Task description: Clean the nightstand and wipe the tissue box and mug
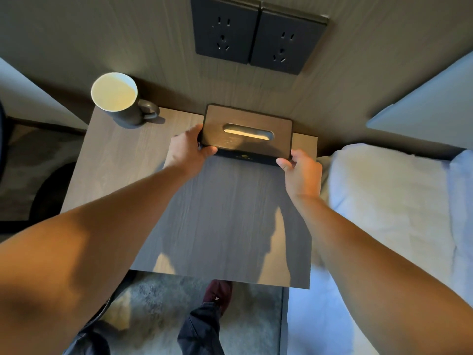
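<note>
Both hands [190,149] [303,170] grip rectangular wood-grain tissue box [247,133].

The tissue box [247,134] sits at the nightstand's [225,221] back edge, mug [120,101] far left.

the tissue box [247,134] logo is too small to read.

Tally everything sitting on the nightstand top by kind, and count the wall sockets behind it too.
Tissue box: 1
Mug: 1
Wall sockets: 2
Total: 4
</note>
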